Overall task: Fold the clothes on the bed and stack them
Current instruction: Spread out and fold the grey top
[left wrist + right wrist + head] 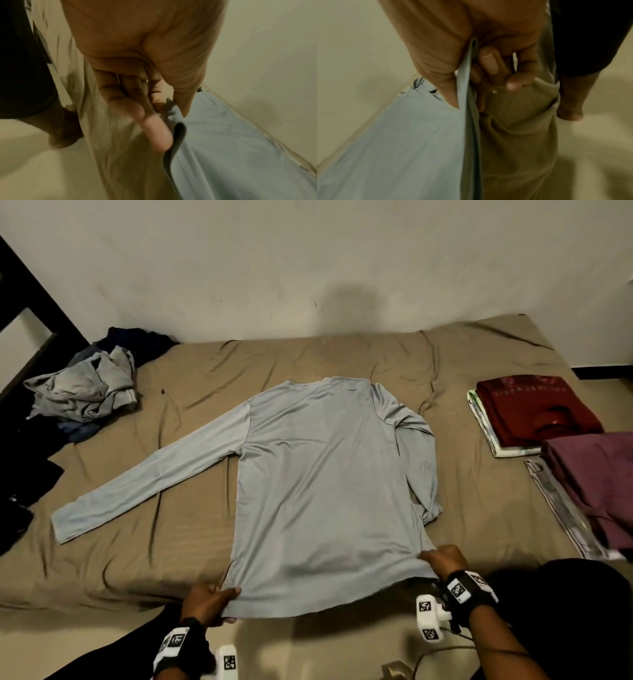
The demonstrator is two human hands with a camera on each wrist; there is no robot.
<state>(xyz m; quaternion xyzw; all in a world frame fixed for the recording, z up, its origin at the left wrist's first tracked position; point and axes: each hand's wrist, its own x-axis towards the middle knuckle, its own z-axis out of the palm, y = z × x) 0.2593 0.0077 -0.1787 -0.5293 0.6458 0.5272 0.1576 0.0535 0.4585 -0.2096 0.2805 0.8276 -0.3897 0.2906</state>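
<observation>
A light blue long-sleeved shirt (318, 481) lies flat on the tan bed sheet (191, 378), collar toward the wall. Its left sleeve stretches out to the left and its right sleeve is folded down along the side. My left hand (214, 597) pinches the hem's left corner at the bed's front edge; in the left wrist view the thumb and fingers of that hand (164, 108) nip the shirt (231, 148). My right hand (442, 559) grips the hem's right corner. Seen from the right wrist, the shirt (411, 135) runs between the thumb and curled fingers (489, 65) of that hand (465, 83).
A heap of unfolded grey and dark clothes (89, 385) lies at the bed's back left. Two folded stacks sit at the right: a dark red garment (527, 409) on top of one, a purple garment (592, 470) on top of the other. A wall stands behind the bed.
</observation>
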